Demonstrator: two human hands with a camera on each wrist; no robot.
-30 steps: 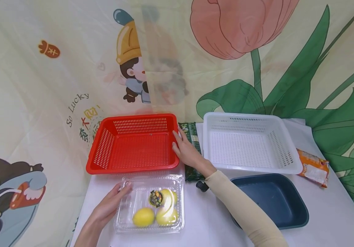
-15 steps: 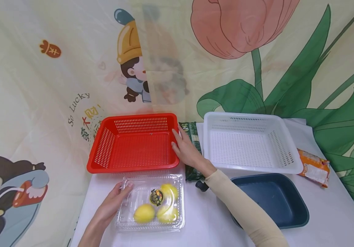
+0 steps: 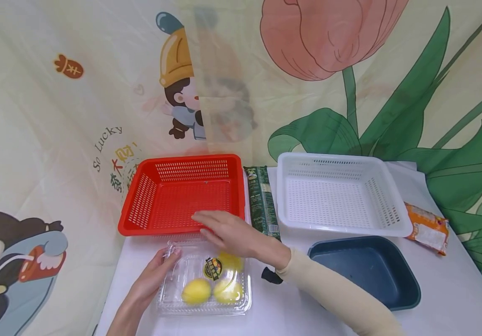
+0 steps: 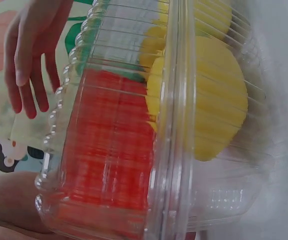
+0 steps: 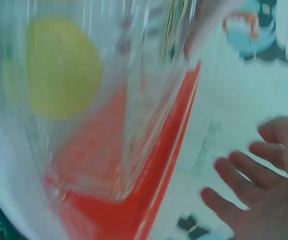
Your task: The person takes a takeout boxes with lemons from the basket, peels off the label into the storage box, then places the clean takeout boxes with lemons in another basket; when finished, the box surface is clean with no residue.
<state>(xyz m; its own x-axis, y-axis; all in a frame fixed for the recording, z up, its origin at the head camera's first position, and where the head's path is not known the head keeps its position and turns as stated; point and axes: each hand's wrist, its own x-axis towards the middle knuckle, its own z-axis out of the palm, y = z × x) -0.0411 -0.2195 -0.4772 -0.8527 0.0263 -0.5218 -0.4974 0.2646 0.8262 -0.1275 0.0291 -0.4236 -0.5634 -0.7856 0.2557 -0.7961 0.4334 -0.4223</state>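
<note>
A clear plastic clamshell box (image 3: 182, 268) with several yellow lemons (image 3: 196, 291) inside and a dark round sticker on its lid lies at the table's front. My left hand (image 3: 150, 278) grips its far left corner, thumb on top; the fingers underneath are hidden. In the left wrist view the lemons (image 4: 219, 100) show through the box wall. My right hand (image 3: 236, 234) hovers over the box's far right part with straight fingers and holds nothing. Its fingertips overlap the front rim of the red basket (image 3: 182, 231); whether they touch it I cannot tell.
A green packet (image 3: 261, 200) lies between the red basket and a white basket (image 3: 337, 228). A dark blue basin (image 3: 408, 284) stands in front of the white basket. An orange packet (image 3: 427, 228) lies at the right. A small black object (image 3: 271, 275) shows beside my right wrist.
My right hand has left the red basket's right rim and come left and nearer, over the box. The box has shifted slightly away from me; my left hand keeps its grip.
</note>
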